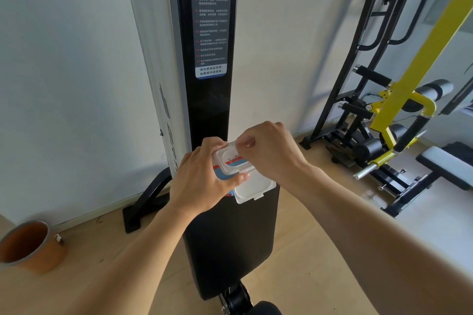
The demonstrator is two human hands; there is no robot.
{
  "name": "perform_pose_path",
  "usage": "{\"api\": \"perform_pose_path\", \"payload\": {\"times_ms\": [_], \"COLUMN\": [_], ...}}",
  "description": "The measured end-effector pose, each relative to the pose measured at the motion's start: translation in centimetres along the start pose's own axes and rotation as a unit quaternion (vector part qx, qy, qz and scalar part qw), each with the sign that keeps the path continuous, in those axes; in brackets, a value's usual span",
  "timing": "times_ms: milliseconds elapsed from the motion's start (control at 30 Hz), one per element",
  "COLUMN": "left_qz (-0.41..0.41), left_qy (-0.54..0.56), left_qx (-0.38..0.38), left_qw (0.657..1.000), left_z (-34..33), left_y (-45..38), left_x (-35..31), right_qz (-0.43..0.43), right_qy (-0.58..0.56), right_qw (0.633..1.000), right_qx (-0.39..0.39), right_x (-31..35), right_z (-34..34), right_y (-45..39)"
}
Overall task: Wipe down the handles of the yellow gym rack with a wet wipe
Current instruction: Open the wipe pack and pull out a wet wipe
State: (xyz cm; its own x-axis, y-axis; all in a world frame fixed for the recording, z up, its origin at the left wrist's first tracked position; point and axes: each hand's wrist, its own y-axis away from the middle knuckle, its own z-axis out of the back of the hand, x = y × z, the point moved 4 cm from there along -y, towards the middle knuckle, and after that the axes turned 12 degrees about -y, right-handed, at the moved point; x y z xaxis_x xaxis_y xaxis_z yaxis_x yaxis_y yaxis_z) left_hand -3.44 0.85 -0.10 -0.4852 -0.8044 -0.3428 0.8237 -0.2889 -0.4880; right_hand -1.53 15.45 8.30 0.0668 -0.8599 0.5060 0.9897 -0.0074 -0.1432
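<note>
A pack of wet wipes (231, 164) with a white plastic lid (252, 186) flipped open toward me is held in front of a black machine. My left hand (204, 179) grips the pack from the left and underneath. My right hand (268, 151) is over the pack's opening, its fingertips pinched at the dispensing slot; whether a wipe is between them is hidden. The yellow gym rack (419, 59) stands at the right, with a black-gripped handle (412, 133) curving down from a yellow bend.
A tall black machine column (210, 100) with a warning label stands straight ahead, its black padded board (230, 243) below my hands. An orange bucket (28, 245) sits on the floor at left. A black rack (363, 54) and a bench (448, 169) are at right.
</note>
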Motion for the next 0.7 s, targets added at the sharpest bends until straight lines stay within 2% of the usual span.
{"api": "perform_pose_path", "payload": {"times_ms": [100, 233, 433, 700], "left_qz": [0.015, 0.009, 0.02, 0.017], "left_qy": [0.007, -0.001, 0.002, 0.004], "left_qx": [-0.003, -0.006, -0.012, -0.018], "left_qw": [1.0, 1.0, 1.0, 1.0], "left_z": [0.0, 0.0, 0.1, 0.0], "left_y": [0.0, 0.2, 0.2, 0.2], "left_x": [0.2, 0.1, 0.1, 0.2], "right_qz": [-0.019, -0.019, -0.037, -0.023], "right_qy": [-0.006, 0.06, 0.018, 0.045], "right_qw": [0.999, 0.997, 0.996, 0.995], "right_qx": [0.033, 0.047, 0.085, 0.084], "right_x": [-0.3, -0.2, -0.2, 0.1], "right_z": [-1.5, -3.4, -3.2, -2.9], "right_y": [0.0, 0.1, 0.0, 0.3]}}
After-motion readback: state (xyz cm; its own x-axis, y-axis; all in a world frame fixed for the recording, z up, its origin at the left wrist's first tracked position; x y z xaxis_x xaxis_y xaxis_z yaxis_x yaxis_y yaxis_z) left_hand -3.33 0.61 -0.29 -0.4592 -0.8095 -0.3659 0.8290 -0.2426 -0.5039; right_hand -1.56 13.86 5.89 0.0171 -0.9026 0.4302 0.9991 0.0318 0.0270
